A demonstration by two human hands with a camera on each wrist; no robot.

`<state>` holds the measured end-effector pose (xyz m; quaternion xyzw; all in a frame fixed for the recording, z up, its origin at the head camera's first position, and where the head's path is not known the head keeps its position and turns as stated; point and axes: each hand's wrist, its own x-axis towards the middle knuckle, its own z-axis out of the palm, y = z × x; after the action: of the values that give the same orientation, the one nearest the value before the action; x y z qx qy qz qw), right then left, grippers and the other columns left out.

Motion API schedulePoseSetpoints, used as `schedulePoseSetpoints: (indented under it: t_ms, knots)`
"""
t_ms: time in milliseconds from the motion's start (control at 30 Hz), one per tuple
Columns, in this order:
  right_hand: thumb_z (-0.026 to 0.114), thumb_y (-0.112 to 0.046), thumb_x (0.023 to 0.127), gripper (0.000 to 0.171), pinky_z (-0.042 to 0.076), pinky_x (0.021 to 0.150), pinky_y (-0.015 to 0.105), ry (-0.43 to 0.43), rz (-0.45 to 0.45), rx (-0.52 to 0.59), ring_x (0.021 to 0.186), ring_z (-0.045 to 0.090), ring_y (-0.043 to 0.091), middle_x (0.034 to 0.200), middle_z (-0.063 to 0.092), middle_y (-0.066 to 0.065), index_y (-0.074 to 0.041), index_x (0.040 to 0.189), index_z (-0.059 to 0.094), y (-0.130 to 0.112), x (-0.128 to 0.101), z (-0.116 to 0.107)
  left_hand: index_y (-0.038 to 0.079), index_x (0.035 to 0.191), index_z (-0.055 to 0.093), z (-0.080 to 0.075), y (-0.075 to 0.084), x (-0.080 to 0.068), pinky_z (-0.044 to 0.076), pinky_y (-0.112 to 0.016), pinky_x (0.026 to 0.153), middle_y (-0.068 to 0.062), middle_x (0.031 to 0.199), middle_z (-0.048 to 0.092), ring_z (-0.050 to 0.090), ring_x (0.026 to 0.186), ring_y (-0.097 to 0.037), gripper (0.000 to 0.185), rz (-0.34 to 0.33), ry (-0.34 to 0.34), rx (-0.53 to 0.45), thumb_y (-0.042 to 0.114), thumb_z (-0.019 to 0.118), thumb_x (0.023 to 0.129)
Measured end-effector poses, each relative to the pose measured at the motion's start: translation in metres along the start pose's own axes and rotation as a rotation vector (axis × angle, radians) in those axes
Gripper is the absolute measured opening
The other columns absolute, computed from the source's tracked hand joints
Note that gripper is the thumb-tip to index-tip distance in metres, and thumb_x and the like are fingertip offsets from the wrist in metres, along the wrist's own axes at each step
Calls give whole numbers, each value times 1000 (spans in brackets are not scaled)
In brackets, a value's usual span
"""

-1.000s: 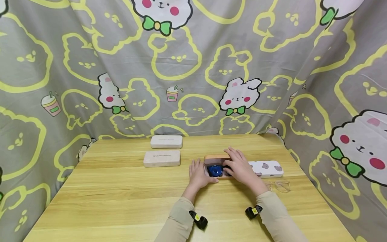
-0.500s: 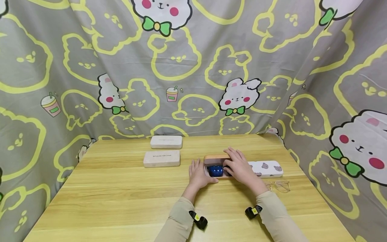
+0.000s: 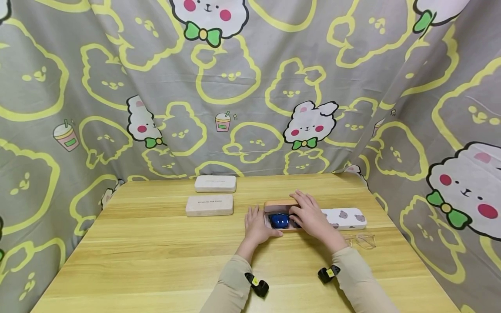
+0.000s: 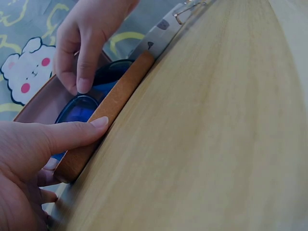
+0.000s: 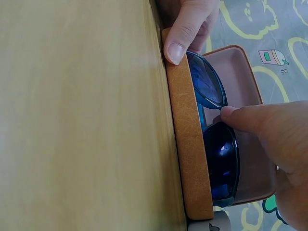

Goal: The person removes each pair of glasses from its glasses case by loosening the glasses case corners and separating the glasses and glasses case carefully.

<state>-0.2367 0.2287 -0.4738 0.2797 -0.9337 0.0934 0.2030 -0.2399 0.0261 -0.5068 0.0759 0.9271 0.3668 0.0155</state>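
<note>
Bunny-print cloth [image 3: 235, 87] hangs behind and to both sides of the wood table [image 3: 156, 261]. Toward the far edge, left of centre, two beige cases [image 3: 209, 204] lie shut, one behind the other. Your left hand [image 3: 256, 226] steadies the open brown case [image 4: 113, 103] at its left end: thumb straight along the front wall, other fingers hidden, so can't tell their curl. Shades [image 5: 214, 125] w/ blue lenses sit inside that case, mid-table, a bit right of centre. Your right hand [image 3: 311, 215] reaches in from the right, one straight fingertip [image 5: 226, 113] pressing the frame near the bridge, other fingers relaxed & apart. Looks like the seating step: shades going down into the tray. Next probably calls for both hands clear of the rim before the lid drops. Bear-print case [image 3: 344, 217] touches the brown one's right end; clear glasses [image 3: 362, 240] lie near the right edge.
</note>
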Motion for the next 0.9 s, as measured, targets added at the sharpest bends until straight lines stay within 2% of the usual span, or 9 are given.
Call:
schedulePoseSetpoints:
  t_ms: [133, 600, 900]
  knots:
    - [72, -18, 88, 5, 29, 114, 61, -3, 0, 29, 140, 37, 42, 140, 52, 19, -15, 89, 68, 0, 0, -2, -2, 144, 41, 0, 0, -1, 9, -57, 122, -23, 157, 28, 10, 150, -43, 105, -4, -5, -9, 41, 91, 63]
    - [73, -14, 86, 5, 29, 112, 64, 72, -42, 103, 139, 35, 48, 136, 53, 24, -12, 88, 69, 5, 1, -7, -2, 144, 41, 0, -1, 0, 10, -58, 121, -23, 158, 27, 11, 150, -44, 104, -5, -9, -15, 41, 90, 63]
    - [72, -17, 88, 6, 27, 115, 62, 49, -38, 88, 141, 33, 45, 139, 52, 21, -14, 90, 67, 3, 1, -15, -3, 144, 42, 0, -1, 0, 10, -58, 121, -22, 157, 28, 11, 149, -45, 105, -2, -4, -11, 42, 91, 62]
